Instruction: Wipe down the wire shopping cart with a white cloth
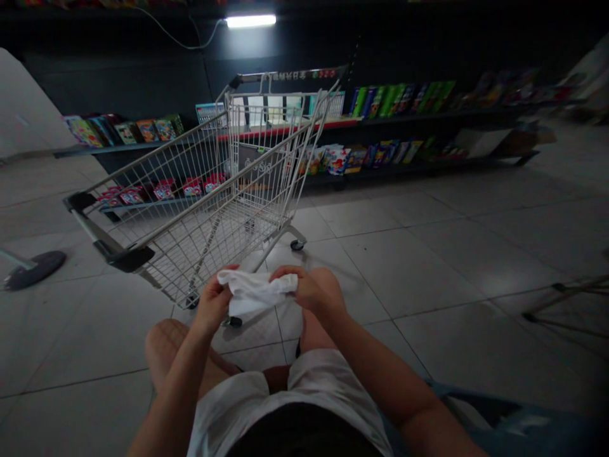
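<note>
A white cloth [257, 294] is stretched between my two hands, above the floor and just in front of my knees. My left hand [214, 298] pinches its left end, thumb and fingers closed on the fabric. At the other end, my right hand [304, 289] grips the cloth's upper right edge. The cloth looks folded and hangs a little in the middle; its exact kind is hard to make out. Right behind it stands an empty metal shopping cart [209, 219], close to my left hand.
Shelves with green packs [387, 100], boxes [147, 130] and red-and-white packets [164, 189] run along the back wall. A round stand base [40, 270] is on the left. Thin metal legs [566, 314] stand at the right. A blue chair [514, 419] shows beneath me.
</note>
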Action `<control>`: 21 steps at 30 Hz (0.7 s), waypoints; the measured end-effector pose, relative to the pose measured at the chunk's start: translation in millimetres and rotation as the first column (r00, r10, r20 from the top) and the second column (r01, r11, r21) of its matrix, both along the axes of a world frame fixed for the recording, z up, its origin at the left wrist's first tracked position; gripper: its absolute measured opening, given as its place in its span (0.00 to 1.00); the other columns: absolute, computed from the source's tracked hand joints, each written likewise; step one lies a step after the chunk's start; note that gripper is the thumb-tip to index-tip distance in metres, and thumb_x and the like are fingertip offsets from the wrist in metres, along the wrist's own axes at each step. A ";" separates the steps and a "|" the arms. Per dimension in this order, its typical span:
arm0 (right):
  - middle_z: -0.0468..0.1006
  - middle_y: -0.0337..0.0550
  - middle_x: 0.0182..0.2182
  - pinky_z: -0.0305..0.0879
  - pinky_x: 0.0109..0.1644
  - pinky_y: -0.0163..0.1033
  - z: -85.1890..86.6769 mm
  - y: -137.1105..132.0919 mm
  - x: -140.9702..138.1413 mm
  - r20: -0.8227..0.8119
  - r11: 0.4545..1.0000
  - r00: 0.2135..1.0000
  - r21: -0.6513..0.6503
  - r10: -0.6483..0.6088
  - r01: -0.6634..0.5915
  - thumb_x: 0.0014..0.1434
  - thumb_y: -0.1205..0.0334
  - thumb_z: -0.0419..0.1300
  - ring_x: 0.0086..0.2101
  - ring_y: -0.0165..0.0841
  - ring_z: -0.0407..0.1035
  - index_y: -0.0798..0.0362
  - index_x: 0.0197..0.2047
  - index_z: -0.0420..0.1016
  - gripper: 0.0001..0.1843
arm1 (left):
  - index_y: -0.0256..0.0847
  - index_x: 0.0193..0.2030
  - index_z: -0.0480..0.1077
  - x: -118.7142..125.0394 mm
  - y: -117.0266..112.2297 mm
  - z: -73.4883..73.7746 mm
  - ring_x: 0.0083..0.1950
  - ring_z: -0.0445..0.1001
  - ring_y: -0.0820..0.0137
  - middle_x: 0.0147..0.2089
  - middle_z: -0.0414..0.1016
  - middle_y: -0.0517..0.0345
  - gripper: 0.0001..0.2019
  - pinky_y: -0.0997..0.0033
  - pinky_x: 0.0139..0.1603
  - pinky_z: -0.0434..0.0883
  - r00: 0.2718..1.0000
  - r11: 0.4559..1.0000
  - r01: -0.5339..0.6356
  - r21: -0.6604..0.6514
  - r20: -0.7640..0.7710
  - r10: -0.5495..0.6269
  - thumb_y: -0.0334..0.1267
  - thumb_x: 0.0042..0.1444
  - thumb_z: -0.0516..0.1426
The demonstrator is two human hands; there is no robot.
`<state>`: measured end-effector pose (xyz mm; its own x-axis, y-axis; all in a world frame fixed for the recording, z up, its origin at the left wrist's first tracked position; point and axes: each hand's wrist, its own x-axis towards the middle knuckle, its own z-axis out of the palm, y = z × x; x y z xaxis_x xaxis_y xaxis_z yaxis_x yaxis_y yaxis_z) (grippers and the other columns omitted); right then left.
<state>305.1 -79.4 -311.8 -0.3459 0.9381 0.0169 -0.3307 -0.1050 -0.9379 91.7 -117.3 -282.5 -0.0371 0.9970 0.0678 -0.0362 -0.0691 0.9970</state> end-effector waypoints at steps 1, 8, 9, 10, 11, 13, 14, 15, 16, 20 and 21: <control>0.73 0.35 0.21 0.56 0.26 0.30 1.2 1.5 3.2 -0.044 1.000 0.999 0.005 0.022 -0.022 0.38 0.60 0.70 0.22 0.23 0.61 0.54 0.24 0.76 0.10 | 0.39 0.37 0.77 -3.9 0.8 1.1 0.31 0.74 0.69 0.32 0.78 0.56 0.15 0.73 0.30 0.70 0.998 0.999 0.022 0.040 -0.053 -0.020 0.47 0.45 0.65; 0.79 0.44 0.46 0.69 0.51 0.49 -1.1 6.4 15.7 -0.340 0.946 0.909 -0.126 0.242 -0.300 0.37 0.38 0.70 0.44 0.38 0.72 0.45 0.56 0.70 0.43 | 0.40 0.25 0.75 -18.4 -5.3 29.4 0.40 0.76 0.65 0.40 0.79 0.50 0.14 0.68 0.39 0.72 0.983 0.906 -0.007 0.424 -0.161 0.083 0.49 0.52 0.63; 0.77 0.47 0.49 0.68 0.54 0.53 -1.3 3.9 13.6 -0.336 0.938 0.904 -0.133 0.263 -0.322 0.35 0.30 0.67 0.48 0.41 0.72 0.45 0.58 0.68 0.49 | 0.41 0.26 0.75 -17.0 -7.2 34.3 0.41 0.76 0.65 0.40 0.79 0.50 0.13 0.68 0.40 0.72 0.979 0.868 0.009 0.496 -0.183 0.094 0.47 0.54 0.62; 0.76 0.49 0.51 0.67 0.55 0.54 -0.7 0.6 11.1 -0.321 0.934 0.906 -0.134 0.275 -0.331 0.32 0.24 0.64 0.50 0.44 0.70 0.45 0.59 0.67 0.54 | 0.41 0.27 0.76 -15.2 -9.1 38.8 0.41 0.76 0.66 0.40 0.79 0.51 0.12 0.69 0.40 0.72 0.971 0.835 0.064 0.547 -0.227 0.074 0.45 0.56 0.61; 0.75 0.52 0.54 0.66 0.56 0.54 0.6 -3.2 8.2 -0.309 0.933 0.907 -0.128 0.284 -0.336 0.29 0.20 0.61 0.52 0.46 0.69 0.45 0.59 0.67 0.58 | 0.41 0.29 0.76 -13.1 -11.0 42.8 0.41 0.77 0.67 0.41 0.79 0.51 0.10 0.69 0.40 0.72 0.953 0.807 0.156 0.570 -0.301 0.028 0.42 0.57 0.61; 0.72 0.55 0.57 0.66 0.56 0.53 4.0 -10.6 2.5 -0.319 0.934 0.899 -0.092 0.301 -0.346 0.29 0.16 0.57 0.54 0.47 0.69 0.47 0.62 0.65 0.63 | 0.41 0.32 0.77 -9.6 -14.2 49.1 0.42 0.77 0.68 0.43 0.78 0.50 0.06 0.71 0.39 0.73 0.872 0.757 0.364 0.543 -0.485 -0.072 0.37 0.58 0.60; 0.72 0.55 0.57 0.68 0.54 0.51 5.7 -13.5 -0.5 -0.328 0.931 0.889 -0.069 0.318 -0.359 0.30 0.17 0.58 0.52 0.46 0.70 0.49 0.63 0.64 0.63 | 0.41 0.34 0.77 -8.6 -15.3 51.6 0.42 0.77 0.68 0.45 0.78 0.50 0.05 0.72 0.39 0.73 0.823 0.736 0.439 0.515 -0.560 -0.099 0.36 0.58 0.60; 0.73 0.54 0.56 0.69 0.51 0.47 7.1 -15.8 -3.6 -0.321 0.925 0.884 -0.058 0.338 -0.375 0.31 0.20 0.61 0.49 0.44 0.72 0.50 0.64 0.64 0.62 | 0.41 0.35 0.77 -8.1 -16.0 53.8 0.43 0.78 0.68 0.46 0.78 0.49 0.04 0.72 0.40 0.74 0.785 0.720 0.482 0.500 -0.611 -0.101 0.34 0.58 0.59; 0.76 0.51 0.53 0.71 0.47 0.42 8.7 -17.0 -7.0 -0.286 0.919 0.891 -0.073 0.352 -0.387 0.32 0.27 0.67 0.45 0.40 0.74 0.49 0.63 0.65 0.59 | 0.41 0.36 0.77 -8.2 -16.4 56.1 0.43 0.78 0.69 0.46 0.77 0.49 0.05 0.73 0.39 0.74 0.765 0.706 0.494 0.507 -0.639 -0.077 0.33 0.59 0.59; 0.77 0.33 0.29 0.63 0.28 0.29 34.8 -10.4 -20.1 0.021 0.938 0.962 -0.226 0.274 -0.262 0.36 0.56 0.73 0.24 0.25 0.68 0.48 0.48 0.76 0.32 | 0.40 0.38 0.76 -16.0 -16.6 69.5 0.45 0.77 0.69 0.46 0.76 0.49 0.05 0.74 0.41 0.75 0.753 0.627 0.429 0.651 -0.641 0.149 0.31 0.59 0.57; 0.75 0.32 0.26 0.62 0.26 0.30 50.7 -5.4 -22.5 0.071 0.968 0.978 -0.173 0.195 -0.180 0.39 0.57 0.71 0.22 0.24 0.65 0.49 0.44 0.76 0.26 | 0.41 0.43 0.75 -20.6 -16.4 75.1 0.48 0.77 0.68 0.48 0.75 0.48 0.07 0.72 0.43 0.75 0.741 0.613 0.399 0.682 -0.633 0.224 0.31 0.59 0.57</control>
